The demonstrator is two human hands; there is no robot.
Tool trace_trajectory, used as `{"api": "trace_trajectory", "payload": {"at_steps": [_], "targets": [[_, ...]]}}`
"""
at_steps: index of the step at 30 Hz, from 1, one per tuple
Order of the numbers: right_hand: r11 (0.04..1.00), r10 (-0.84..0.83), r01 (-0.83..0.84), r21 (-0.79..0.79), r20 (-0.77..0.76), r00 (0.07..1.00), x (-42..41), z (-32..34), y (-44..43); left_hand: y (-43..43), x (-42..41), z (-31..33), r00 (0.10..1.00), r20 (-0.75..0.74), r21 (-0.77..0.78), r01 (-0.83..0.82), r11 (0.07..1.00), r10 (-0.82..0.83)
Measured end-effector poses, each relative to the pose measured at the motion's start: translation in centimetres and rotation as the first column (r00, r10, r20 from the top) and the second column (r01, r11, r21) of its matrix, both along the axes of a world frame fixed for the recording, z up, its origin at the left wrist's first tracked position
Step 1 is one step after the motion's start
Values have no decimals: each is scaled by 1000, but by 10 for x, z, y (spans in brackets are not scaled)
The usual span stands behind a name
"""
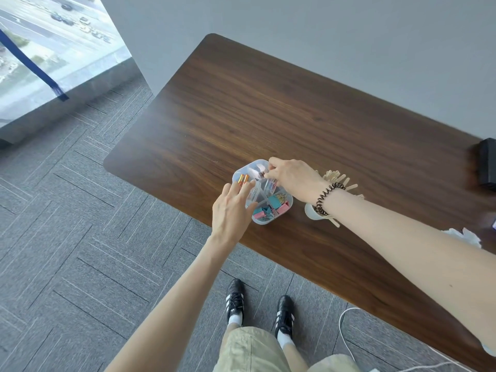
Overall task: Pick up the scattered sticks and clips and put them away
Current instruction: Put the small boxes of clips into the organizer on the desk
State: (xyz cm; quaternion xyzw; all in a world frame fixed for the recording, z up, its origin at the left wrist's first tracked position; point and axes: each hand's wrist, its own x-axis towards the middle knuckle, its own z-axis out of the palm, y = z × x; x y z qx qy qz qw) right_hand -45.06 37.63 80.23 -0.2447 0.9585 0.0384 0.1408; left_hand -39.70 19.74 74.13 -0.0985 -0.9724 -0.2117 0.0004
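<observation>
Near the frame's centre, the right hand pinched a clip directly above the upper compartment of the organizer box; the left hand, fingers straight, steadied its left side.

A dark coiled bracelet is worn on the wrist behind the right hand. Both forearms are left bare. Loose khaki shorts are worn. Black lace-up shoes, each marked with white side stripes, are paired with white socks.
</observation>
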Motion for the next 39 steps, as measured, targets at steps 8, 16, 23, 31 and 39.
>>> {"api": "trace_trajectory", "payload": {"at_steps": [8,16,23,31,39], "targets": [[991,-70,65,-114,-40,997,17,24,5,-11,8,12,998,19,-5,57,998,-57],[885,-351,252,-390,-207,913,63,58,79,10,51,21,987,141,250,-116,961,82],[793,-538,431,-430,-164,827,124,38,127,48,80,10,942,261,364,-298,882,211],[530,-632,614,-585,211,746,154,-31,119,78,68,-2,836,363,468,-546,695,412],[100,-632,672,-734,475,612,130,-81,89,71,51,-25,816,373,498,-578,646,442]]}}
